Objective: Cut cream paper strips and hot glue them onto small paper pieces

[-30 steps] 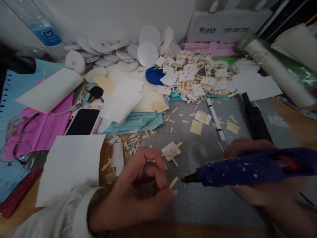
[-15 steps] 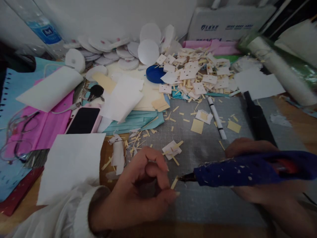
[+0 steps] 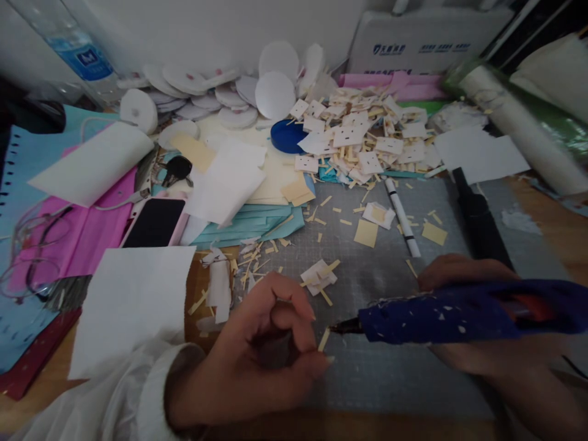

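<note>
- Left hand [image 3: 271, 358]: thumb and a finger pinched on one end of a small yellow strip [image 3: 324, 339], held just over the mat [image 3: 381, 383].
- Right hand [image 3: 496, 367]: wrapped round the blue glue gun [image 3: 441, 317]; its tip meets, or nearly meets, the strip's free end. Whether glue is on it, I cannot tell.
- Beyond the fingers: a white piece [image 3: 314, 273] lies on the mat with strips across it, apparently part-built. The pinched strip is apart from it, so that one looks unattached.
- Farther out: loose strips [image 3: 345, 222], yellow squares [image 3: 365, 233] and a marker [image 3: 402, 217]; the strips and squares look unused.
- At the back: a heap [image 3: 351, 136] of white squares with marks and strips, seemingly finished or nearly so, near white discs [image 3: 275, 95].
</note>
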The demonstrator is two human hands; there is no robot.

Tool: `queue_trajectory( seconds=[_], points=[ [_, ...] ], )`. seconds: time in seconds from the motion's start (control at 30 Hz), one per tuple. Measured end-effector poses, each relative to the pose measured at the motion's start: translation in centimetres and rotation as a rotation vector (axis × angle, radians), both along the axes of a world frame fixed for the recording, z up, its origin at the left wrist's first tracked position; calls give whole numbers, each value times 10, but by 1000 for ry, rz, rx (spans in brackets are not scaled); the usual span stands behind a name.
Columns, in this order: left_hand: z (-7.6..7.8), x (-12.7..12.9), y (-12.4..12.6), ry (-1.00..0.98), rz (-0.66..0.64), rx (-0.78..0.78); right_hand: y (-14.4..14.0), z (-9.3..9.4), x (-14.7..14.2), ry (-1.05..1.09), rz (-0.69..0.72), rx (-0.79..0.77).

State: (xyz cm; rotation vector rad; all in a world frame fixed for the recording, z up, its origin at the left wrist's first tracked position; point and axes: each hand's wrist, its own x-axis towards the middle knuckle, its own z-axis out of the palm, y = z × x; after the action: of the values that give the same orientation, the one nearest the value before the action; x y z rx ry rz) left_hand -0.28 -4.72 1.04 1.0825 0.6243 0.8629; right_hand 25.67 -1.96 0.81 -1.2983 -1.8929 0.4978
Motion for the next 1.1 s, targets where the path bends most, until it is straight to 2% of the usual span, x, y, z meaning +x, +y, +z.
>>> queue_trajectory(
  seconds=[0.1,0.33,0.63,0.93,1.03,1.1],
  points=[
    [1,0,1,12,-9,-12,2,1,-1,46,84,26],
    [1,0,1,17,-5,-5,-2,-1,2,105,111,-32],
    [1,0,-1,28,4,2,-2,-1,3,105,90,-56],
    [1,0,0,33,-1,15,0,-2,7,91,72,24],
    [0,-1,-1,41,-7,42,0,0,13,83,0,89],
    [0,-1,-1,47,-10,53,-1,4,19,46,-162,122]
  ],
)
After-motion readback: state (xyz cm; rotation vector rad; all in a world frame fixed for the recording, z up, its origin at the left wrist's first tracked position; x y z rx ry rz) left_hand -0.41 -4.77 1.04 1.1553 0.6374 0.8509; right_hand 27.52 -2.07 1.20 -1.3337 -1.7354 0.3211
